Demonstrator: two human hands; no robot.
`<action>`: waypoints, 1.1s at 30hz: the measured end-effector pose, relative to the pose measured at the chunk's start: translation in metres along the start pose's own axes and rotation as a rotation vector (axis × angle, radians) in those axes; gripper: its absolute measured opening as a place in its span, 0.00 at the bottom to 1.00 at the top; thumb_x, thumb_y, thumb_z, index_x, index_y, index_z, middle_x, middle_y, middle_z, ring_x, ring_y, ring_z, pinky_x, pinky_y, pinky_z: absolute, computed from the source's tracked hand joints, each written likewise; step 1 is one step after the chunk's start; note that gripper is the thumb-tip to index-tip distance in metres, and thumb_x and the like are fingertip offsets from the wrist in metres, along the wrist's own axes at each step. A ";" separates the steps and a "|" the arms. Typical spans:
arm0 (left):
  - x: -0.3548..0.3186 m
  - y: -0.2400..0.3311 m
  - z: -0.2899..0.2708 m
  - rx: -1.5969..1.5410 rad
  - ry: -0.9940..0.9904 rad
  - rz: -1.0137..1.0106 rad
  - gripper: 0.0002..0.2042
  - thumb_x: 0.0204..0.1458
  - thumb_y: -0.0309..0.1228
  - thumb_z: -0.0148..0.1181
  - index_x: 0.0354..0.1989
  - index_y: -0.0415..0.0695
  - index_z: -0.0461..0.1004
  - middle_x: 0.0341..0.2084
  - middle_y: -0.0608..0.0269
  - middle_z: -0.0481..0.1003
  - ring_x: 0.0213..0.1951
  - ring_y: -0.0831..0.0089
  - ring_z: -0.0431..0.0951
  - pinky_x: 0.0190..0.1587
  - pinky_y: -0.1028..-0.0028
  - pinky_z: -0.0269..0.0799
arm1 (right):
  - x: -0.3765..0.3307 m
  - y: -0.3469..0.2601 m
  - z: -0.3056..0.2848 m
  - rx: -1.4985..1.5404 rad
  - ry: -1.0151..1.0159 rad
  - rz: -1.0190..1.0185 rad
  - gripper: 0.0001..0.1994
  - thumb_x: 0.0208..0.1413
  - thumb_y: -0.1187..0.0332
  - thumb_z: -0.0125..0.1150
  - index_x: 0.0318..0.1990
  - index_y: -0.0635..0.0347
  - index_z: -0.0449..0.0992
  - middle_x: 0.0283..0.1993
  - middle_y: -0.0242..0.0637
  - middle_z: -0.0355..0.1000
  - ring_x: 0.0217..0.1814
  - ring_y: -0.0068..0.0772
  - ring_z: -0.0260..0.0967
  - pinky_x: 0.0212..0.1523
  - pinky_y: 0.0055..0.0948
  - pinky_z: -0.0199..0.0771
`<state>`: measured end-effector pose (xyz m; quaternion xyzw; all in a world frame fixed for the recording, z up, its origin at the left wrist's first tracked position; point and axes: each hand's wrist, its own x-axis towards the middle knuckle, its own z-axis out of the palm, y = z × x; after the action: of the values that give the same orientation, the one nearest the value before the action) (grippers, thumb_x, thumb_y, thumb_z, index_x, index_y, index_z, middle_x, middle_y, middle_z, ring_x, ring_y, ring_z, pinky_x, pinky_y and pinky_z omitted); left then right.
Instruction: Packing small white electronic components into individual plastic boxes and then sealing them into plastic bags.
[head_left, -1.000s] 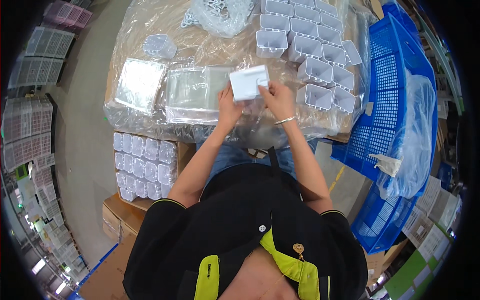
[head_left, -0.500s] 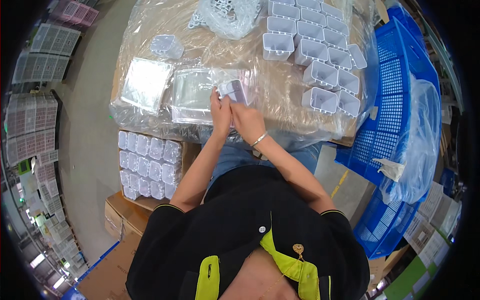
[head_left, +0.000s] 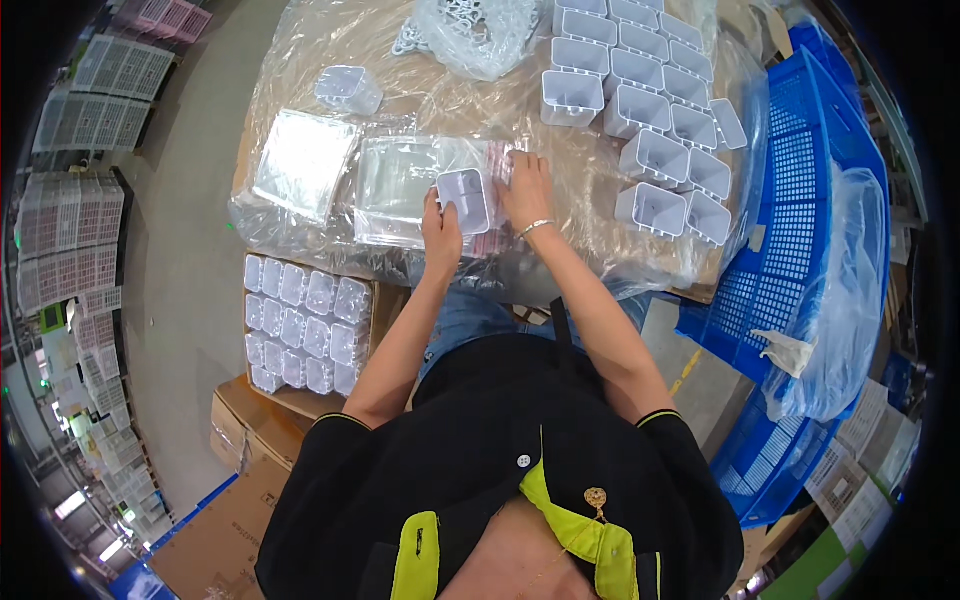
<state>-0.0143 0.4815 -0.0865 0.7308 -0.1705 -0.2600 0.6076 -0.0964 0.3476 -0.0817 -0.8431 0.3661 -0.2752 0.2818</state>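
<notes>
My left hand (head_left: 442,235) grips a small white plastic bin (head_left: 463,202) by its left side. The bin's open mouth faces up. To the right of it, my right hand (head_left: 527,195) lies with its fingers stretched out on the edge of a stack of clear plastic bags with pink print (head_left: 493,242). Beside these, a pile of clear flat bags (head_left: 388,185) extends to the left, with another shiny clear stack (head_left: 303,165) beyond it. A bin wrapped in clear film (head_left: 348,90) lies farther back on the plastic-covered table (head_left: 420,105).
Several open white bins (head_left: 640,110) stand in rows at the back right. A clear bag of white hooked parts (head_left: 475,35) lies at the back. At the lower left, a carton (head_left: 377,310) holds wrapped bins. Blue crates (head_left: 790,190) with plastic film stand on the right.
My hands have moved apart. The right hand has left the bin and shifted right onto the printed bags, while the left keeps the bin, now turned more upright.
</notes>
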 end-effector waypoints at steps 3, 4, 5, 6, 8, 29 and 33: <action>0.000 0.001 -0.001 -0.022 -0.039 0.041 0.19 0.53 0.24 0.41 0.54 0.31 0.60 0.48 0.48 0.66 0.49 0.60 0.68 0.53 0.70 0.60 | -0.002 0.011 0.002 -0.067 -0.065 0.025 0.11 0.48 0.69 0.57 0.40 0.62 0.70 0.35 0.52 0.71 0.37 0.54 0.69 0.37 0.45 0.69; 0.000 -0.004 -0.001 0.063 -0.008 0.119 0.19 0.53 0.24 0.41 0.54 0.31 0.60 0.50 0.46 0.65 0.52 0.58 0.66 0.55 0.69 0.58 | -0.003 0.017 0.004 -0.079 -0.225 0.129 0.09 0.49 0.68 0.57 0.36 0.61 0.71 0.31 0.51 0.72 0.34 0.54 0.70 0.35 0.45 0.69; 0.002 -0.009 -0.005 0.150 0.038 0.196 0.19 0.54 0.23 0.42 0.54 0.30 0.59 0.51 0.45 0.64 0.54 0.55 0.64 0.57 0.68 0.57 | -0.002 0.008 0.002 -0.074 -0.229 0.123 0.09 0.49 0.68 0.57 0.36 0.61 0.71 0.31 0.51 0.72 0.34 0.54 0.70 0.35 0.45 0.69; 0.003 -0.007 -0.006 0.152 0.046 0.193 0.19 0.54 0.23 0.42 0.54 0.30 0.59 0.51 0.45 0.64 0.54 0.55 0.64 0.57 0.68 0.57 | -0.002 -0.010 -0.009 0.004 -0.201 0.107 0.07 0.51 0.66 0.55 0.34 0.60 0.71 0.30 0.48 0.72 0.33 0.52 0.71 0.34 0.45 0.69; 0.000 0.010 -0.001 0.435 0.132 0.282 0.19 0.55 0.24 0.43 0.55 0.29 0.59 0.53 0.42 0.62 0.58 0.52 0.61 0.59 0.65 0.55 | -0.007 -0.031 -0.022 0.076 -0.173 0.102 0.07 0.53 0.65 0.53 0.31 0.59 0.71 0.28 0.46 0.73 0.33 0.51 0.71 0.33 0.45 0.69; 0.017 0.137 -0.027 -0.015 0.059 0.206 0.07 0.52 0.24 0.55 0.37 0.32 0.70 0.22 0.62 0.72 0.22 0.78 0.73 0.26 0.76 0.73 | 0.072 -0.100 -0.128 0.011 0.125 -0.323 0.06 0.53 0.68 0.56 0.28 0.61 0.73 0.25 0.44 0.72 0.27 0.45 0.71 0.27 0.38 0.68; 0.038 0.108 -0.034 -0.308 -0.023 -0.046 0.07 0.53 0.26 0.55 0.34 0.34 0.70 0.22 0.62 0.72 0.23 0.76 0.73 0.29 0.77 0.73 | 0.087 -0.078 -0.109 0.124 -0.098 -0.289 0.08 0.54 0.67 0.56 0.35 0.62 0.74 0.28 0.44 0.74 0.30 0.41 0.74 0.32 0.33 0.71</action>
<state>0.0434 0.4653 0.0165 0.6295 -0.1188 -0.3053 0.7045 -0.0826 0.2953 0.0685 -0.8803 0.2093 -0.2936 0.3083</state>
